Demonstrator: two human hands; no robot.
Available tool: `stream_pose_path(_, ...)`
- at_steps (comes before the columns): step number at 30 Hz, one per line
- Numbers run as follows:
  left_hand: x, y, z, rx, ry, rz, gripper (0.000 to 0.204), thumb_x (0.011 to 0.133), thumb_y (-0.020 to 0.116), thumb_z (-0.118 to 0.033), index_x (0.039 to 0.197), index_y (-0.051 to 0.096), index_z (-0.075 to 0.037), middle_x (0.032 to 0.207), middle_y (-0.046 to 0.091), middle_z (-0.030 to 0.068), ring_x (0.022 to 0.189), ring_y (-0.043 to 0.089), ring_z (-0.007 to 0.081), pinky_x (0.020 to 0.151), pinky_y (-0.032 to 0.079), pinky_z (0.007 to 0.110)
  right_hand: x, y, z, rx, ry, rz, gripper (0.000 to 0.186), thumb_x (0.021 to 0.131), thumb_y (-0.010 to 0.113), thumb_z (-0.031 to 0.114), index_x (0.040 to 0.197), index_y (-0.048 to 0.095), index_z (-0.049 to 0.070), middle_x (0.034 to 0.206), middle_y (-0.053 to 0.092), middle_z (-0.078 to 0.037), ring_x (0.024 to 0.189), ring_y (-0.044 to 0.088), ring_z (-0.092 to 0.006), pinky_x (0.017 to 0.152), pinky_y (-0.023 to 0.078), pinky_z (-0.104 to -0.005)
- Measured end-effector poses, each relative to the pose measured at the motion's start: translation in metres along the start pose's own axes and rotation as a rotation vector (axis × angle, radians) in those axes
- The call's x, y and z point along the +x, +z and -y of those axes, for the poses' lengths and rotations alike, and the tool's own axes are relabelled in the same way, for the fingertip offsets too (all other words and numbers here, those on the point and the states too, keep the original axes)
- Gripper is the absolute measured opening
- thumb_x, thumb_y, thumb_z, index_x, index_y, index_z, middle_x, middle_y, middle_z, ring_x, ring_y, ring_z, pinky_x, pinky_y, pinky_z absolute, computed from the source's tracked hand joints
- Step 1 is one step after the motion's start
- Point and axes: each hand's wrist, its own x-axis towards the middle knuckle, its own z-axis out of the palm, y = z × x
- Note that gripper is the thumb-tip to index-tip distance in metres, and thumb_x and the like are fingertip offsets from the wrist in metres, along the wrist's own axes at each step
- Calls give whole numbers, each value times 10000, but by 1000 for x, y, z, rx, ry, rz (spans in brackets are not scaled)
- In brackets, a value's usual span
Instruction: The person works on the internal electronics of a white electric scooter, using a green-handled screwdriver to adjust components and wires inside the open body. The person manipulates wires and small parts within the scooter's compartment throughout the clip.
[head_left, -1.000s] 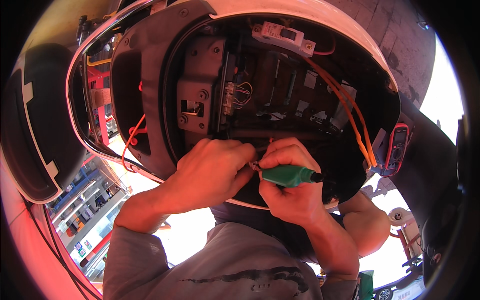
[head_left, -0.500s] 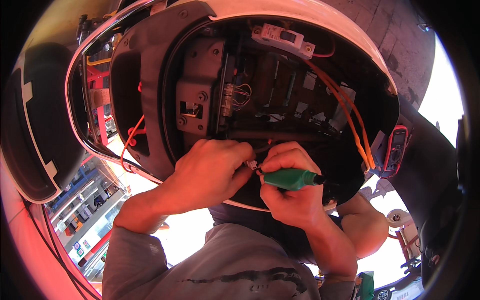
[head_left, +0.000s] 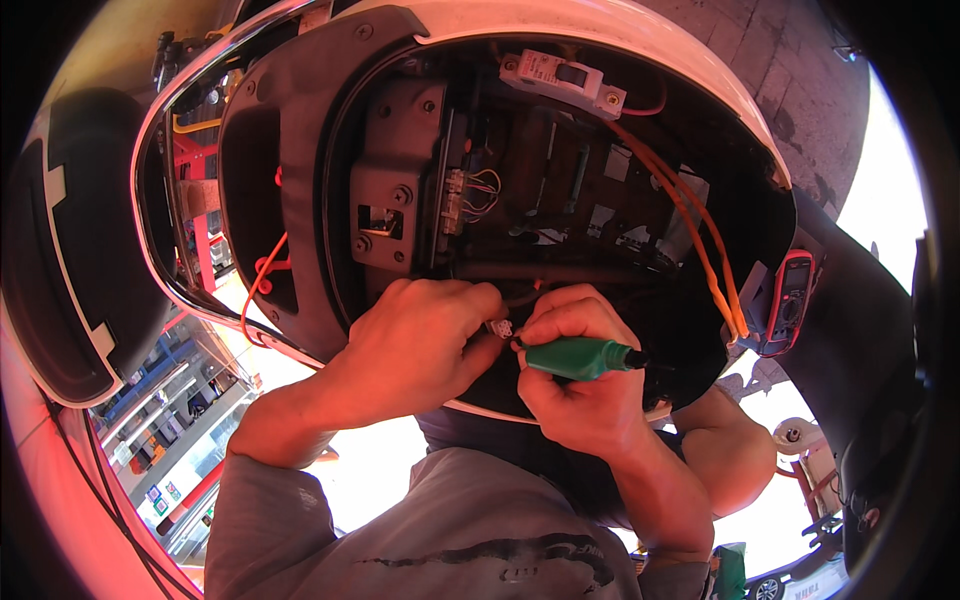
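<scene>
My left hand (head_left: 425,340) is closed on a small pale connector (head_left: 500,329), pinched between thumb and forefinger. Just to its right, my right hand (head_left: 585,390) grips a green tool (head_left: 570,357) with a black end, its narrow tip at the connector. Both hands are inside the open, dark compartment (head_left: 520,240) of a white-rimmed vehicle body. Above them are a bracket (head_left: 395,160) with screws, a terminal strip with thin wires (head_left: 460,200), a white breaker switch (head_left: 565,80) and orange cables (head_left: 700,225).
A red-and-black multimeter (head_left: 796,295) rests at the compartment's right edge. A black padded lid (head_left: 75,260) is at the far left, with black cables below it. Shelving (head_left: 175,420) shows lower left. A bare knee (head_left: 730,460) is behind my right forearm.
The connector between my fingers shows more than a second ago. My right hand and the green tool have shifted very slightly downward; otherwise both hands hold their positions.
</scene>
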Motion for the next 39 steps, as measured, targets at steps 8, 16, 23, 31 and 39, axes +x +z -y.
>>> stream_pose_path(8,0,1,1,21,-2,8,167,815,740,-75,945,666,-1,839,707,162,784,702,395,664,565,467,0,0,-1,-1,-6,-3,302,713,683,-155,955,622,16,979,633,-131,813,650,-170,720,534,-273)
stream_pose_path(16,0,0,1,17,3,11,164,821,737,-84,945,666,-3,840,704,166,790,700,398,665,563,474,0,0,0,-14,-7,-2,299,707,675,-153,951,625,13,983,632,-133,819,647,-170,743,537,-276)
stream_pose_path(23,0,0,1,0,4,13,158,827,730,-89,941,667,1,837,705,168,790,700,397,668,562,476,0,0,1,4,22,7,290,711,676,-148,949,626,11,984,633,-130,824,647,-171,759,535,-279)
stream_pose_path(31,0,1,1,-3,25,-2,149,825,725,-83,929,665,5,837,705,171,792,698,395,673,560,477,1,1,-1,-14,-20,9,281,716,673,-150,944,620,5,975,631,-133,803,647,-172,724,542,-277)
stream_pose_path(39,0,1,2,13,38,-1,149,821,725,-86,922,662,3,824,698,169,792,694,399,667,557,483,1,1,0,-34,-21,9,281,716,678,-146,942,620,11,967,634,-136,790,650,-172,698,540,-276)
